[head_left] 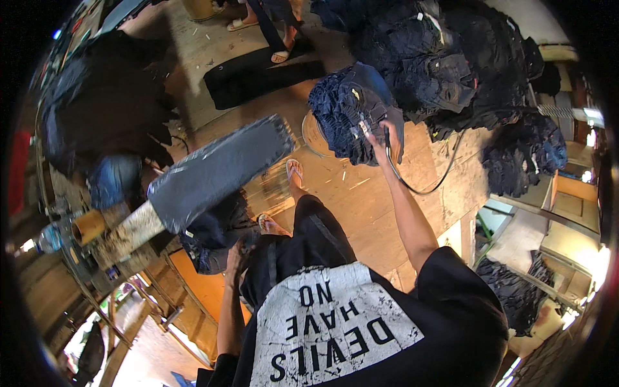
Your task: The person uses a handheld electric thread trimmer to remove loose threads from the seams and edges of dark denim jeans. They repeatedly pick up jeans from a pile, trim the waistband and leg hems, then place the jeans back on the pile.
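My right hand (389,145) is closed around a small tool (365,128) with metal parts, from which a black cord (431,192) loops off to the right. It is over a stack of dark blue denim garments (338,109) set on a round stool (314,134). What kind of tool it is cannot be made out. Low on the left, my left hand (236,259) is beside a dark garment bundle (209,235); its fingers are too dark and hidden to read. Between both arms and ahead lies a long, dark padded board (222,171) on a wooden support.
Large heaps of dark garments (445,58) fill the far right. Another dark heap (106,97) rises at far left. A dark cloth strip (258,77) lies on the wooden floor (374,200), near another person's sandalled feet (282,55). Wooden shelving (567,238) borders the right.
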The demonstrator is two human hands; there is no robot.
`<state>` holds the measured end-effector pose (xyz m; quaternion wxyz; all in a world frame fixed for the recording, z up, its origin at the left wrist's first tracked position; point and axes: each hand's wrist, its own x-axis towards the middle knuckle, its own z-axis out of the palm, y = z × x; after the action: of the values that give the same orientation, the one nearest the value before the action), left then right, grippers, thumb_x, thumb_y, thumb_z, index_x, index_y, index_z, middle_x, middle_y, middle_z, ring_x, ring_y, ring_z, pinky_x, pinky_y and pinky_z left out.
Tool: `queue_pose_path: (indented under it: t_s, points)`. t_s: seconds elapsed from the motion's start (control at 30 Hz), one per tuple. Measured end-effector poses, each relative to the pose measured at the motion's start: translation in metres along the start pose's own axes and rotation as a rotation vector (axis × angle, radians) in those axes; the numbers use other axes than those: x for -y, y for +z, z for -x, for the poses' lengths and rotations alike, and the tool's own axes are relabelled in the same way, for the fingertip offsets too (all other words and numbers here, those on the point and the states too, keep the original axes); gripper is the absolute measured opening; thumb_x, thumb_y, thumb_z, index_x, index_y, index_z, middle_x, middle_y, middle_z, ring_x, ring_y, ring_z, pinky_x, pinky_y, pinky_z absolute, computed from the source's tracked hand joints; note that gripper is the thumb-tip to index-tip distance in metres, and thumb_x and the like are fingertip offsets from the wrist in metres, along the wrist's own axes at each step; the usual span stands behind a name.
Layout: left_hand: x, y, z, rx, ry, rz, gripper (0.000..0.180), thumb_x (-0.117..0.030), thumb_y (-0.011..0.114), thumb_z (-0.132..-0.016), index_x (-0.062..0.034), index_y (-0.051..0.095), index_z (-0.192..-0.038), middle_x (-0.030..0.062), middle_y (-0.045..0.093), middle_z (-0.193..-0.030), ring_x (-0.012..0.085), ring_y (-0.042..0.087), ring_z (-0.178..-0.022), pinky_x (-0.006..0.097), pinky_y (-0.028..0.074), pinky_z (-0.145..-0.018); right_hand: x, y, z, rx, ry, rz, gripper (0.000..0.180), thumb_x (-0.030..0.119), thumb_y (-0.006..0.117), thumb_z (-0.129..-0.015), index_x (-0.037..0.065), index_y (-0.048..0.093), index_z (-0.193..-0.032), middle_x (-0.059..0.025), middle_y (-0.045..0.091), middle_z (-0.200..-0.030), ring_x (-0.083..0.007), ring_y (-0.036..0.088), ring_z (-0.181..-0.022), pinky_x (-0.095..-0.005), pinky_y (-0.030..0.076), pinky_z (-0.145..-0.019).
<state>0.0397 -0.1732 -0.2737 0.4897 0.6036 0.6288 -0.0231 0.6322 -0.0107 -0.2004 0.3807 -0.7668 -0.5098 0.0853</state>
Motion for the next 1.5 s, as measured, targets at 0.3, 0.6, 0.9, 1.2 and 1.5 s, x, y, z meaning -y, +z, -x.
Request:
queue_pose_path:
  t_s: [0.3,0.6,0.9,1.2,1.5]
  points:
    - [-0.388,-0.093,-0.150,0.217,0.518,0.164,0.056,-0.022,0.081,-0.098,-0.0079,0.060,-0.147,0.0220,0.072,-0.135,0.0420,0.071,-0.123,0.046,0.058,-0.099,-0.092,0.040,-0.075,-0.061,0.126,-0.035,0.044,0.012,0.089,-0.086,0.006,0.068,-0.125,-0.0213,0.074,-0.120,-0.0397,0.072,-0.110,-0.0466,0.057,-0.096]
    - [-0.488,-0.039,-0.339,0.050,0.706,-0.068,0.045,0.003,0.071,-0.081,-0.0105,0.064,-0.124,0.0181,0.067,-0.132,0.0432,0.064,-0.129,0.050,0.054,-0.104,0.056,0.003,-0.070,0.114,-0.058,-0.140,0.057,0.003,0.092,-0.077,0.007,0.068,-0.129,-0.0188,0.072,-0.127,-0.0418,0.070,-0.120,-0.0453,0.058,-0.100]
    - [-0.320,-0.203,-0.257,-0.296,0.861,-0.011,0.049,0.021,0.048,-0.069,-0.0065,0.067,-0.104,0.0099,0.073,-0.131,0.0377,0.069,-0.125,0.048,0.055,-0.099,0.233,0.074,0.043,0.308,-0.238,-0.347,0.054,-0.004,0.077,-0.081,0.014,0.066,-0.131,-0.0132,0.066,-0.112,-0.0339,0.075,-0.077,-0.0412,0.062,-0.065]
    - [-0.089,-0.296,-0.088,-0.772,0.456,-0.229,0.061,0.015,0.050,-0.067,-0.0088,0.077,-0.116,0.0067,0.068,-0.153,0.0352,0.054,-0.147,0.052,0.031,-0.129,0.379,0.152,0.105,0.783,-0.614,-0.781,0.036,0.022,0.082,-0.096,0.007,0.066,-0.126,-0.0173,0.069,-0.119,-0.0386,0.071,-0.107,-0.0438,0.058,-0.092]
    - [-0.088,-0.202,-0.011,-0.730,0.317,-0.362,0.067,-0.041,0.061,-0.106,-0.0169,0.045,-0.166,0.0067,0.039,-0.176,0.0271,0.031,-0.164,0.056,0.015,-0.135,0.310,0.188,0.053,0.674,-0.692,-0.286,0.062,0.034,0.093,-0.083,0.013,0.066,-0.134,-0.0247,0.067,-0.146,-0.0440,0.053,-0.148,-0.0541,0.035,-0.129]
